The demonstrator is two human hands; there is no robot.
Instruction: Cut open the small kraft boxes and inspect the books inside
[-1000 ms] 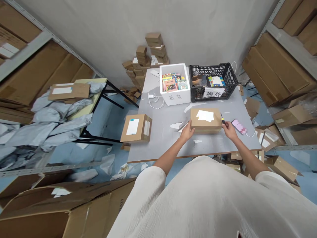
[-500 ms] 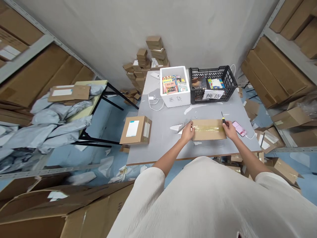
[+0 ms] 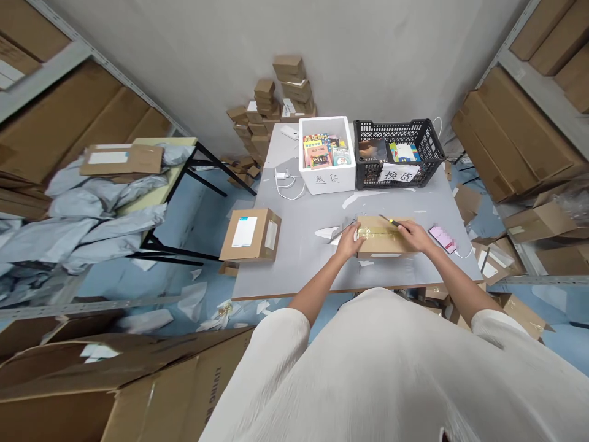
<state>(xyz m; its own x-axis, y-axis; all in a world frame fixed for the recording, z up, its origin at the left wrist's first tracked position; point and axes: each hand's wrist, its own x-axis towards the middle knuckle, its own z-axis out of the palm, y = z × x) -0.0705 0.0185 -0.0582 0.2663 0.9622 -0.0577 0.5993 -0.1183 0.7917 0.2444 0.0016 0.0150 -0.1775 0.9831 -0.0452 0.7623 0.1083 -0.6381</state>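
Observation:
A brown cardboard box (image 3: 384,244) lies on the grey table (image 3: 294,270), with a strip of shiny tape along its top. My left hand (image 3: 350,242) grips the box's left end, fingers at the top edge. In my right hand (image 3: 413,235) is a utility knife (image 3: 390,221) with a yellow-and-black handle; its blade points left over the box top. Whether the blade touches the tape, I cannot tell. A phone (image 3: 442,239) with a lit screen and a white cable lies right of that hand. Torn white paper (image 3: 327,233) is beside my left hand.
A white foam box (image 3: 327,182) and a black crate (image 3: 399,178), both with books, stand at the table's back. Another labelled carton (image 3: 251,236) sits at the left edge. Grey parcels (image 3: 99,209) cover a side table. Stacked boxes (image 3: 294,86) stand against the wall.
The box was turned over, from its white-labelled face to its taped face. My right hand then moved left over the box with the utility knife.

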